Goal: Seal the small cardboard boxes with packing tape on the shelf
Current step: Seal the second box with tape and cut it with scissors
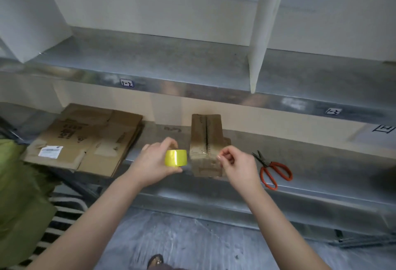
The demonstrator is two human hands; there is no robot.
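A small cardboard box (206,134) lies on the metal shelf (310,162), its top seam running away from me. My left hand (153,162) grips a yellow roll of packing tape (175,157) just left of the box's near end. My right hand (237,163) hovers at the box's near right corner, thumb and fingers pinched together on the clear tape end (206,154) stretched from the roll across the front of the box. The tape strip itself is barely visible.
Red-handled scissors (272,171) lie on the shelf to the right of the box. A stack of flattened cardboard boxes (85,141) sits at the left. An upper metal shelf (192,72) overhangs the work area. Green fabric (19,194) hangs at far left.
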